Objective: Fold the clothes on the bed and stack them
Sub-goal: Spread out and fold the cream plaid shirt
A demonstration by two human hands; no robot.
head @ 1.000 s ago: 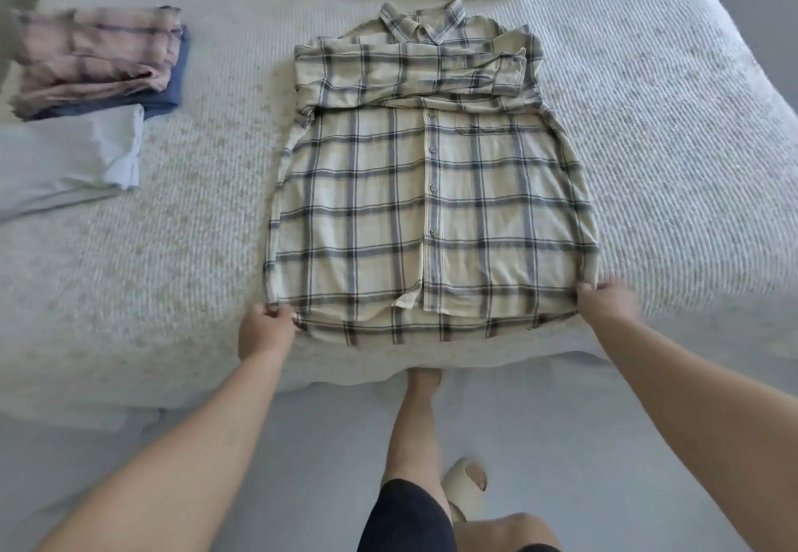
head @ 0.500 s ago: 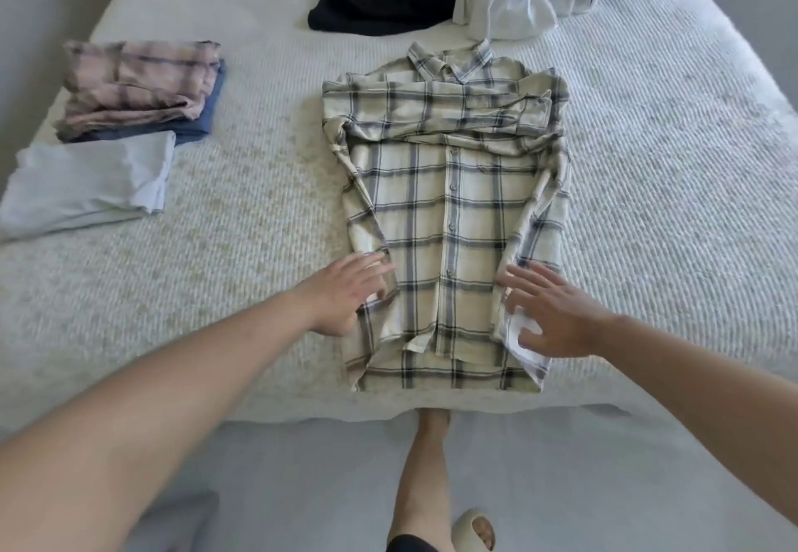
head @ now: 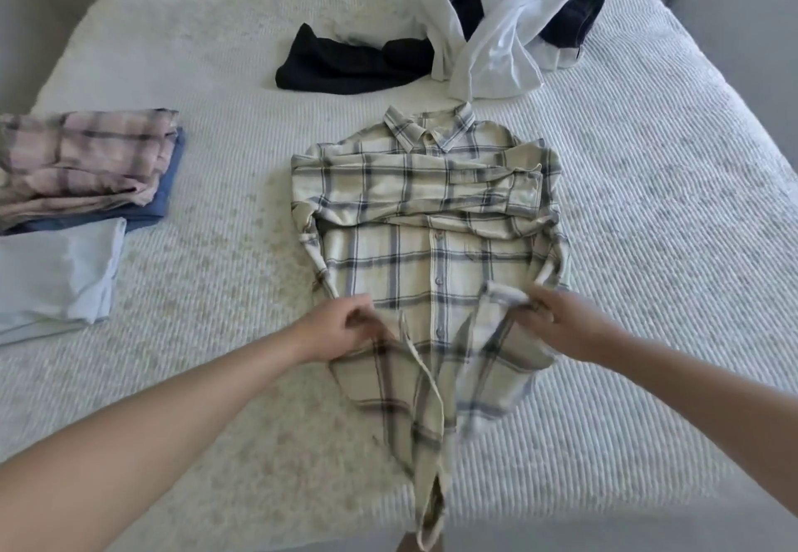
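Observation:
A cream and blue plaid shirt (head: 427, 223) lies collar-away on the white bed (head: 242, 188), sleeves folded across its chest and both sides folded inward. My left hand (head: 341, 327) grips the shirt's lower left edge. My right hand (head: 561, 318) pinches the lower right edge, lifting a fold of cloth. The lower part of the shirt is raised off the bed, bunched and blurred, with a strip hanging toward the bed's front edge.
At the left lies a folded stack: a pink plaid piece (head: 82, 163) on a blue one (head: 166, 201), with a folded pale blue garment (head: 56, 270) in front. Behind the shirt lie a black garment (head: 345, 63) and a heap of white and dark clothes (head: 509, 24).
Both hands went from lying flat on the folded-in sides to gripping the lower edges. The shirt's bottom has lifted off the bed. The camera has moved closer over the bed.

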